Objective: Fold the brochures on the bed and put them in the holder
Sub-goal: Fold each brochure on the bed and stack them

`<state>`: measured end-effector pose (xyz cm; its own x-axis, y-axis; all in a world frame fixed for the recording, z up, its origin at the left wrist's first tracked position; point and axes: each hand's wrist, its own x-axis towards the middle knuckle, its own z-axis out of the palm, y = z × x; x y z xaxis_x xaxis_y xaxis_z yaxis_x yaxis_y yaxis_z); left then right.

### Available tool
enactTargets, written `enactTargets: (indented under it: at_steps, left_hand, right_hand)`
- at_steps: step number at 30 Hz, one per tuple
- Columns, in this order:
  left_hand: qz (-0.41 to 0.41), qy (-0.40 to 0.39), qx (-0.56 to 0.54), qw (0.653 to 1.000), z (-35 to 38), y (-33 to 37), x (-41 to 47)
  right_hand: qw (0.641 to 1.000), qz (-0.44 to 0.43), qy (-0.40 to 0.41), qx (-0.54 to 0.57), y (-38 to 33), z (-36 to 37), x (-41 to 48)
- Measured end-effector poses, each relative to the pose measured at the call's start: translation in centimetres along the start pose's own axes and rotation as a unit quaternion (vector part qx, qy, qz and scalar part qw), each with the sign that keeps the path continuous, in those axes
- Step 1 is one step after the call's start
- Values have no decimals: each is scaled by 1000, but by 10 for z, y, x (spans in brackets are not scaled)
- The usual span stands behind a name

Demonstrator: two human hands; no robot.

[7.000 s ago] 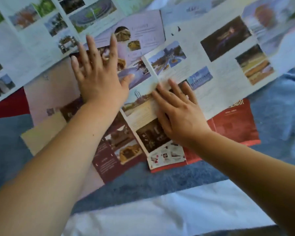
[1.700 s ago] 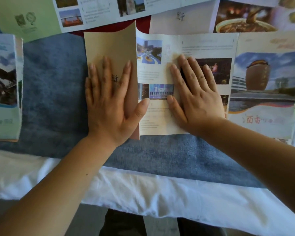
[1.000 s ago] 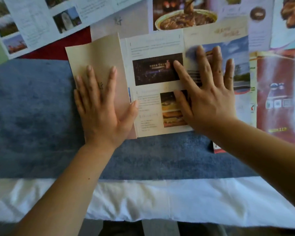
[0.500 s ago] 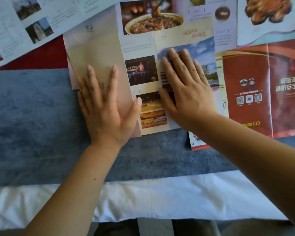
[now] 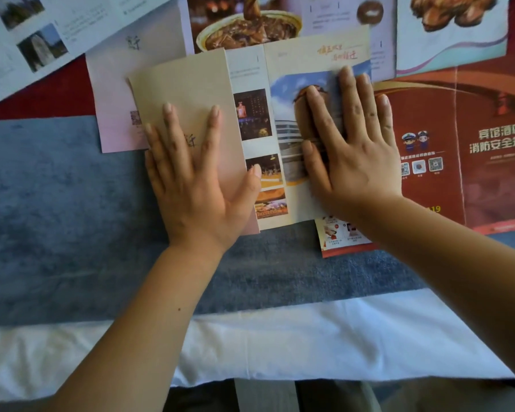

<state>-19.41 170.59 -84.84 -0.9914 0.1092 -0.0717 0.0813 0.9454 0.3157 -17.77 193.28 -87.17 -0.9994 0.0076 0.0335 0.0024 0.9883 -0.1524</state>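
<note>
Beige paper brochure (image 5: 185,81), near the bed's (image 5: 280,337) front edge, partly folded; left hand (image 5: 197,185) and right hand (image 5: 354,153) press it, grip apart. Holder unseen.

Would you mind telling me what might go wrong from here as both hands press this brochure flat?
1. The left hand and right hand press the folded brochure over a soft blue blanket, so the creases may come out weak.
2. Its tan panel appears slightly askew to the middle panel, so the fold may set crooked.
3. It overlaps the pink brochure and a small red-edged leaflet; sliding it could drag or crease them.
</note>
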Motion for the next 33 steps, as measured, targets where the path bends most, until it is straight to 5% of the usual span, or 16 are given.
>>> enactTargets:
  at_steps: [17, 33]
  left_hand:
    - [8, -23, 115, 993, 30, 39, -4]
    - [36, -29, 116, 992, 26, 17, -5]
  right_hand:
    - [1000, -5, -4, 5, 0, 1, 0]
    - [997, 34, -61, -17, -31, -7, -7]
